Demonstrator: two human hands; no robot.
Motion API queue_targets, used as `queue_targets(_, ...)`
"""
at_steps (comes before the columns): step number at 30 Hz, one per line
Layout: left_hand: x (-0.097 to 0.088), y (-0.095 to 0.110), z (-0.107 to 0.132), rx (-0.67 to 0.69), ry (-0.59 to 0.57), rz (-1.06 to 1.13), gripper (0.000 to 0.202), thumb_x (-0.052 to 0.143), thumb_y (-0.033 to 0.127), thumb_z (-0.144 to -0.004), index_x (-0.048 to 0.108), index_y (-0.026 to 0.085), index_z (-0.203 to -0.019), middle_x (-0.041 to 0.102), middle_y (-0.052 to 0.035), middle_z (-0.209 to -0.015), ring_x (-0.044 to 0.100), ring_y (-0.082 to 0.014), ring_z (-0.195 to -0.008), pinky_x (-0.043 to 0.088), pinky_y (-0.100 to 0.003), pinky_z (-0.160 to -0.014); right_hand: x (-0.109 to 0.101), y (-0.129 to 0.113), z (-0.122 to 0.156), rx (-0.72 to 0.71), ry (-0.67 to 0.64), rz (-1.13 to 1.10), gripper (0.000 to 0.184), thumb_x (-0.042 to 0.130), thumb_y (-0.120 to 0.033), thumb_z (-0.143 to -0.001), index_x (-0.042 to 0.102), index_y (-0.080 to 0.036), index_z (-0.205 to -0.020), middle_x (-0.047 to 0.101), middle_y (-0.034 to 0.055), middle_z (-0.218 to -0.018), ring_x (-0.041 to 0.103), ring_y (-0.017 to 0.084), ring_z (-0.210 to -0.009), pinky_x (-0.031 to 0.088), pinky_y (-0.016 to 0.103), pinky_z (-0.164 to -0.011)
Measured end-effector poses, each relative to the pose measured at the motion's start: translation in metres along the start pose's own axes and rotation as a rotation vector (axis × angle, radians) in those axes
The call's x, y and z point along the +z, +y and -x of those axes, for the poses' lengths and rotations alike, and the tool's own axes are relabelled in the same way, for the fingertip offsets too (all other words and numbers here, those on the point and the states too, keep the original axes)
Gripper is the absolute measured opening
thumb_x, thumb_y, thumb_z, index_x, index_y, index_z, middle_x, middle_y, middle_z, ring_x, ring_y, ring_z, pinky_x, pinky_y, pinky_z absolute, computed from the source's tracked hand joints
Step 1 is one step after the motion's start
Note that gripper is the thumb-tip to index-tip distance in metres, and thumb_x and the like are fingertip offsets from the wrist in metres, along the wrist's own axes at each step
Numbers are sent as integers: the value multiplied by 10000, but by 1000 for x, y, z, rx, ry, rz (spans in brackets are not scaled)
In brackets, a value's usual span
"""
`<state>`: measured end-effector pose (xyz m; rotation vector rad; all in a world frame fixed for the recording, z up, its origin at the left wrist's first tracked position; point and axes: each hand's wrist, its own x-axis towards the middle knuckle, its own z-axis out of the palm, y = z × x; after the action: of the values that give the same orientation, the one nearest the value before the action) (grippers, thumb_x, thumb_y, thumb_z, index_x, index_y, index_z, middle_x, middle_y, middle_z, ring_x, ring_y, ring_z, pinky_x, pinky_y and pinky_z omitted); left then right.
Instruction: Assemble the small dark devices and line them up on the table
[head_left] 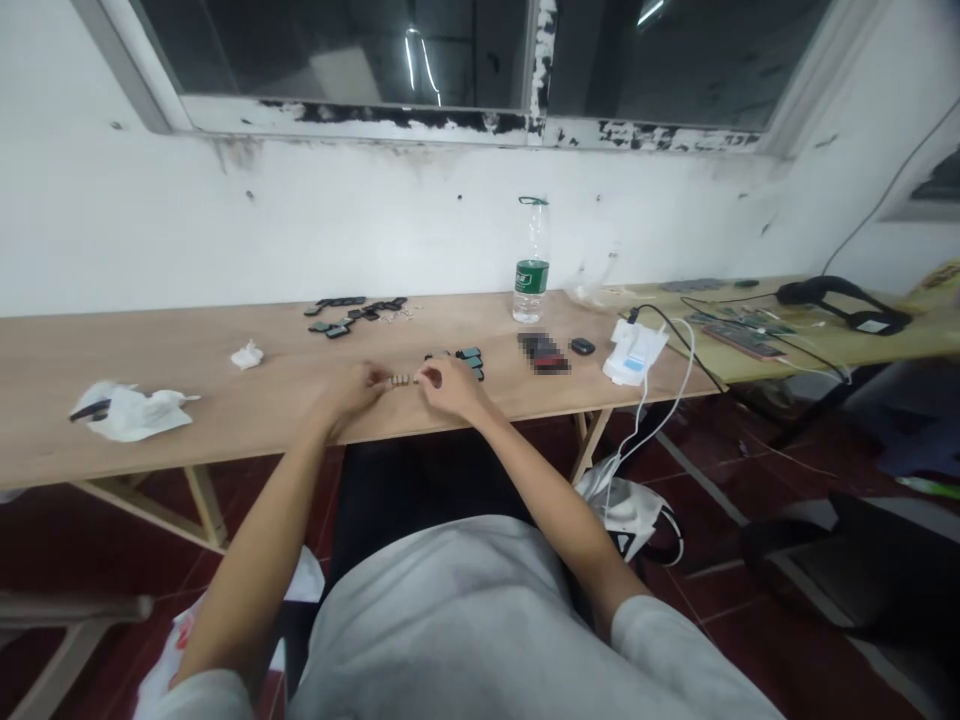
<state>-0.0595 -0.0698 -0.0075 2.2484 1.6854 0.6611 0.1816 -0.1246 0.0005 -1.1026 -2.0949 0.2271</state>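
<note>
Small pieces [400, 380] lie beside curled left hand [361, 388].

This looks like a makeshift workshop. Small dark parts [339, 329] cluster on a plain wooden bench [187, 340] (peeling window frame [420, 125] on the far wall [375, 230]).

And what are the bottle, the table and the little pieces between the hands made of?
The bottle: probably glossy plastic, being see-through. The table: its pale brown, dull top suggests wood, maybe plywood. The little pieces: pale, perhaps metal, too small to be sure.
</note>
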Motion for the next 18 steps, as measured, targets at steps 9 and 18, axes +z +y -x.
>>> queue_targets(9, -1, 5, 3, 18, -31, 6, 311, 676, 467, -774, 757, 200, -913, 774, -102, -958, 706, -291, -890, 558, -366, -820, -2, 1, 9, -4, -216, 83, 65, 703, -215, -869, 734, -173, -908, 690, 86, -1035, 635, 225, -958, 458, 288, -848)
queue_targets(18, -17, 15, 12, 58, 18, 6, 337, 673, 456, -801, 751, 175, -968, 758, -109, -1032, 701, -282, -929, 551, -358, -846, -26, 20, 4, 86, -260, 67, 135, 701, -195, -881, 757, -153, -997, 724, 119, -1063, 664, 232, -935, 482, 303, -861)
